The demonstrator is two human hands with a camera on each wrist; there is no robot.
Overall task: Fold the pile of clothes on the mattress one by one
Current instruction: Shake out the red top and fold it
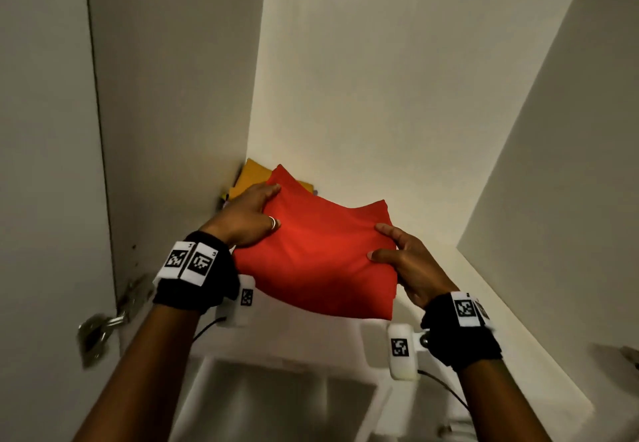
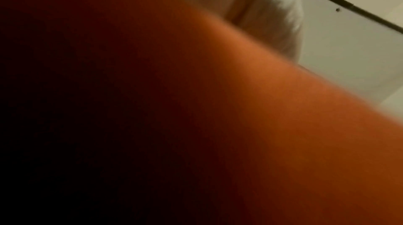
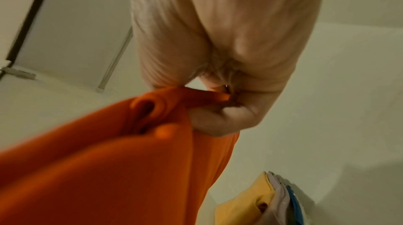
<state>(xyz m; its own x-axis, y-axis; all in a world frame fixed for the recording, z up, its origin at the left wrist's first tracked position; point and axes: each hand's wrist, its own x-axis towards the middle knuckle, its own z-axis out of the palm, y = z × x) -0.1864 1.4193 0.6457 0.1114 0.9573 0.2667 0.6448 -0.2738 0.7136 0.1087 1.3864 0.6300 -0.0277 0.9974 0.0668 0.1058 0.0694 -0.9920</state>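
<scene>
Folded red garment [image 1: 316, 258] is held up between both hands inside a white cupboard compartment [image 1: 397, 103], above its shelf [image 1: 491, 307]. Left hand [image 1: 247, 218] is on the garment's left edge, fingers stretched along the top of the fabric, thumb hidden below; a ring shows on one finger. Right hand [image 1: 409, 262] grips the right edge, thumb and forefinger on top, other fingers curled under. Right wrist view: the right hand [image 3: 218, 66] pinches a bunched fold of the same cloth, which looks orange there [image 3: 113, 163]. Left wrist view is mostly filled by blurred red-orange fabric [image 2: 218, 125]; fingers can't be made out there. Stack of folded clothes [image 1: 254, 179] sits in the far left corner of the shelf, yellow piece on top, partly behind the red garment. In the right wrist view that stack [image 3: 263, 203] shows yellow, grey and blue layers. Both wrists wear black bands with white marker tags. Metal door hinge [image 1: 103, 324] at near left.
</scene>
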